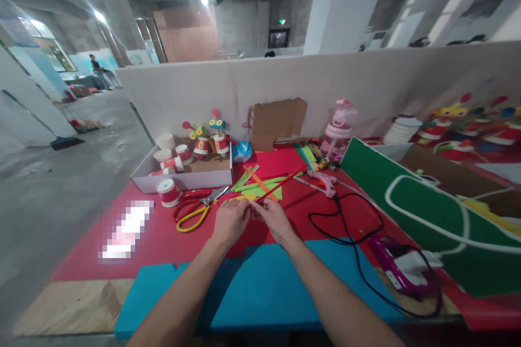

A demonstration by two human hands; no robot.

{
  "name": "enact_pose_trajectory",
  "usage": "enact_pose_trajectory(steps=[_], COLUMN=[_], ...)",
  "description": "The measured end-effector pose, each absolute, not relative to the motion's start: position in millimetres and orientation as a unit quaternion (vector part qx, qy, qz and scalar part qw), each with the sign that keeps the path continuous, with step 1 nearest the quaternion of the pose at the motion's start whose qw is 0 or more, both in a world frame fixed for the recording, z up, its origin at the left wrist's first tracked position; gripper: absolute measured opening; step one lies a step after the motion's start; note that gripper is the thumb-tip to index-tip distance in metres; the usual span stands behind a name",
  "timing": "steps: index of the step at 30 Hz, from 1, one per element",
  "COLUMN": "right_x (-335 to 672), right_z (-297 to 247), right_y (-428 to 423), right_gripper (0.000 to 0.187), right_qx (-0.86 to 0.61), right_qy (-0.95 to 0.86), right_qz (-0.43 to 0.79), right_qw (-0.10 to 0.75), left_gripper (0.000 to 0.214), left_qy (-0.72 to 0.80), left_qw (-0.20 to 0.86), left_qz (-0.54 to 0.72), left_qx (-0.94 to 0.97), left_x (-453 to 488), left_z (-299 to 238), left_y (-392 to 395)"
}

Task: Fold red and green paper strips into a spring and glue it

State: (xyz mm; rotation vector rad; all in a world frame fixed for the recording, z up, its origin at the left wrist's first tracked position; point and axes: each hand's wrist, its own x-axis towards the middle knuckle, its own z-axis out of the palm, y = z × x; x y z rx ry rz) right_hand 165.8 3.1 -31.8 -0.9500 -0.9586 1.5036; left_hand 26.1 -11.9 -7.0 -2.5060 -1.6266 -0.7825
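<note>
Both of my hands meet over the red table top, fingertips nearly together. My right hand pinches the near end of a thin red strip, which slants up and away to the right. My left hand is closed at that same end, its fingertips pressed together against the strip. Whether the strip is paper or a pipe cleaner I cannot tell. Just beyond my fingers lie green and yellow paper strips and an orange strip. Scissors with yellow and red handles rest left of my left hand.
A white box holds paper cups and two cup figures. One red-and-white cup stands before it. At right are a pink glue gun, its black cord, a purple device and a green board. Blue sheeting covers the near edge.
</note>
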Motion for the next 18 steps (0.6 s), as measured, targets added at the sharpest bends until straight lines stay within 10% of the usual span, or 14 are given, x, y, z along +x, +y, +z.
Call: enact_pose_trajectory(steps=[11, 18], right_x=[172.1, 187.7], right_z=[-24.9, -22.2], right_y=[1.2, 6.5], right_gripper=[0.036, 0.037], right_qx=[-0.402, -0.455], right_qy=[-0.46, -0.461], right_qz=[0.59, 0.525], right_qw=[0.529, 0.552], left_gripper=[0.022, 0.029], left_qy=[-0.433, -0.42], left_qw=[-0.489, -0.542], left_qz=[-0.395, -0.351], left_qx=[-0.646, -0.637], left_x=[25.9, 11.2], left_z=[-7.6, 0.4], left_y=[-7.3, -4.4])
